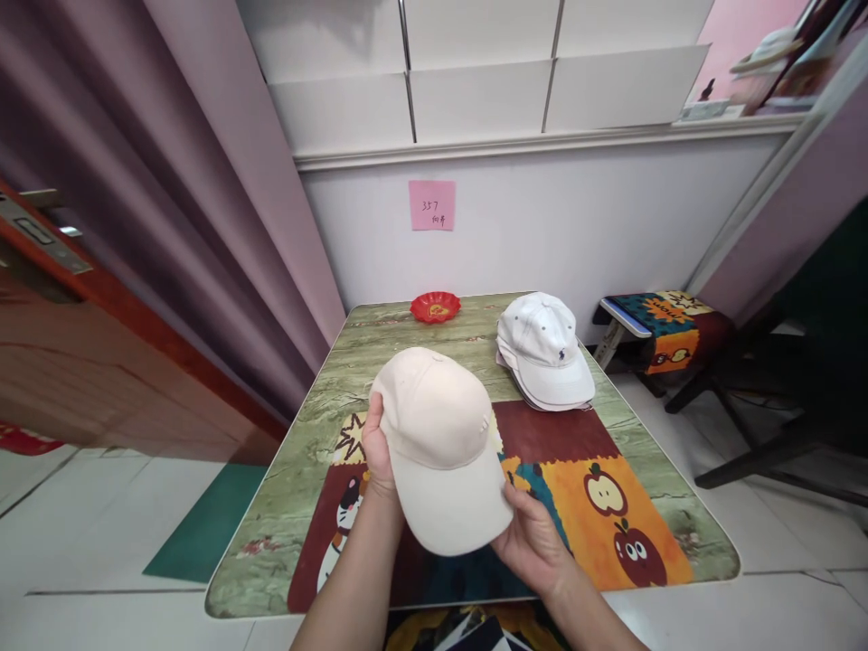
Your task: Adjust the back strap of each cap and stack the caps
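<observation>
A cream baseball cap (434, 434) is held up over the near half of the table, its brim pointing down toward me. My left hand (381, 448) grips the cap's left side, the thumb on the outside and the other fingers hidden beneath it. At the brim's right edge, my right hand (533, 535) holds on, with its fingertips partly under the brim. A stack of white caps (546, 348) rests on the table to the right, the top one bearing a small dark logo.
The green wood-patterned table (271, 542) carries a colourful cartoon mat (570, 434). A red scalloped dish (435, 307) sits at its back edge. A pink note (432, 205) is on the wall. An orange-brown door (122, 362) stands left; a dark chair (779, 389) is right.
</observation>
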A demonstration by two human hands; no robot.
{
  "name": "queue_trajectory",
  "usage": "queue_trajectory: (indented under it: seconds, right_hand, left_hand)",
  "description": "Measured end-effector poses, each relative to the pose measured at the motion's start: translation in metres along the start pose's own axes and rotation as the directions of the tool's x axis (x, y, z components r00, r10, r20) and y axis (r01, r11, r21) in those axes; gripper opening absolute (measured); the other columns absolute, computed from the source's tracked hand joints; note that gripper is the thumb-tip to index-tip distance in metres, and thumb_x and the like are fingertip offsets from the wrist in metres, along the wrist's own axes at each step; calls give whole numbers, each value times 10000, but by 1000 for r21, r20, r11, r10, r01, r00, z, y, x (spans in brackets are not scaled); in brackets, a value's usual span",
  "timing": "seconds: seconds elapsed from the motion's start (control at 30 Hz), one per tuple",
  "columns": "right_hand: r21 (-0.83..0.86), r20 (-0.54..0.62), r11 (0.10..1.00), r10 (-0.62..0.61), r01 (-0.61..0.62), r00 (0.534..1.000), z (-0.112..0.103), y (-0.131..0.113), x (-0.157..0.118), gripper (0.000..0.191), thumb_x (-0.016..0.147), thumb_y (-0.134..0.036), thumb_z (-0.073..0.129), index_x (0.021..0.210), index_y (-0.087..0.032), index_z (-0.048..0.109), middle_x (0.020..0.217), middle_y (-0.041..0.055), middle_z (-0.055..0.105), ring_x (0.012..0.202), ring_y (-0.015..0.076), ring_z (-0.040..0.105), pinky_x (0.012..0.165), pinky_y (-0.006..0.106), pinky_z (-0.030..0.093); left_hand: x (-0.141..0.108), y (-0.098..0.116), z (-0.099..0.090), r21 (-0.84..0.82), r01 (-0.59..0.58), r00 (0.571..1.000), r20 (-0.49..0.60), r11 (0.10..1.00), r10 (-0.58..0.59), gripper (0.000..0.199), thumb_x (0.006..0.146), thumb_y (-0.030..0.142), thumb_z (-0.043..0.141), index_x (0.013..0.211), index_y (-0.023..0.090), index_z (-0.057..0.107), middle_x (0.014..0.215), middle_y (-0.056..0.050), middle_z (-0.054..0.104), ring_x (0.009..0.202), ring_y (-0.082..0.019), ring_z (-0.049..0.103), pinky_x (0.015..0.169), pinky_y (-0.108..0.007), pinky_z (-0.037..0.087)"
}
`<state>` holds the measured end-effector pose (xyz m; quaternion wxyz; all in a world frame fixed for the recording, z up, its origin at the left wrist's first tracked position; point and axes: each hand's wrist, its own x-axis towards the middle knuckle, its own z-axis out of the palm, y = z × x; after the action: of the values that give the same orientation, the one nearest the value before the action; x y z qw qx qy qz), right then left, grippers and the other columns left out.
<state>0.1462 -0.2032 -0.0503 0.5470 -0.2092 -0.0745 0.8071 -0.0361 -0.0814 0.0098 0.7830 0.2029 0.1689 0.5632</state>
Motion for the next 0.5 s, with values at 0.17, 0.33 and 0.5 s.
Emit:
queue_trajectory:
  seconds: [0.17,0.33,0.5]
  right_hand:
    - [51,-123,996,-69,76,990,10,-15,5,306,831,-222,748,1136,-222,719,1142,38,778,1082,227,729,1043,398,557]
    - [-12,-142,956,-291,292,946,42,-88,20,520,839,-121,707,1337,-234,607,1191,40,762,1068,189,734,883,307,632]
    - [-95,-91,816,-577,570,811,66,-179,42,449,849,-104,660,1282,-221,637,1131,28,780,1003,163,747,842,280,639]
  left_hand:
    - [18,-11,2,-13,-9,1000,7,1000,10,527,969,560,408,1237,233,722,1146,-72,769,1225,-259,647,1110,-397,446]
    - [12,-39,-12,371,125,991,-95,920,-96,623,909,684,478,1147,163,723,1079,-133,761,968,-261,713,878,-384,548]
    - [-10,-62,-57,915,85,993,-110,394,41,384,821,504,699,993,162,735,934,-86,742,802,-201,663,727,-300,517]
